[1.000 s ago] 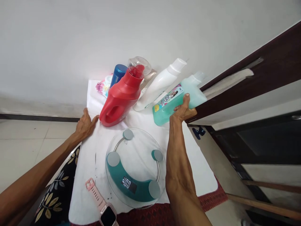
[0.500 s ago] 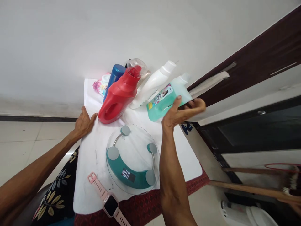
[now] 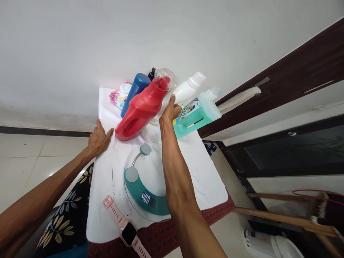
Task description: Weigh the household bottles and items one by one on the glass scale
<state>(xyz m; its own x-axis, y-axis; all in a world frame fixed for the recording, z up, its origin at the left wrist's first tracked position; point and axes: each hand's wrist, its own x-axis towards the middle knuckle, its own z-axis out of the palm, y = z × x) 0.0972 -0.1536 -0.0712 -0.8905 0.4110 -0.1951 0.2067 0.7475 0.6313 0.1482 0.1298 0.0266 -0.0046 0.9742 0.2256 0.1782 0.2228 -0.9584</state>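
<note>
My left hand (image 3: 100, 139) rests at the left edge of the white cloth, thumb spread, its tip close to the base of a red jug-like bottle (image 3: 142, 109) with a clear cap. My right hand (image 3: 170, 111) is around the lower part of a white bottle (image 3: 185, 91) with a white cap; its fingers are partly hidden. Just right of that hand stands a green bottle (image 3: 206, 109) with a handle and a label. In front lies a round glass scale (image 3: 139, 195), its display lit and part of it hidden by my right forearm.
A blue bottle (image 3: 137, 89), a black-topped item (image 3: 152, 73) and a colourful packet (image 3: 118, 96) stand by the wall. A pink smartwatch (image 3: 128, 233) lies at the front of the white cloth (image 3: 204, 172). Right of the table are a dark door (image 3: 282, 147) and wooden bars (image 3: 282, 216).
My right hand has let go of the green bottle, opened, and moved left onto the white bottle. My left hand has stayed at the cloth's edge. The view has shifted slightly.
</note>
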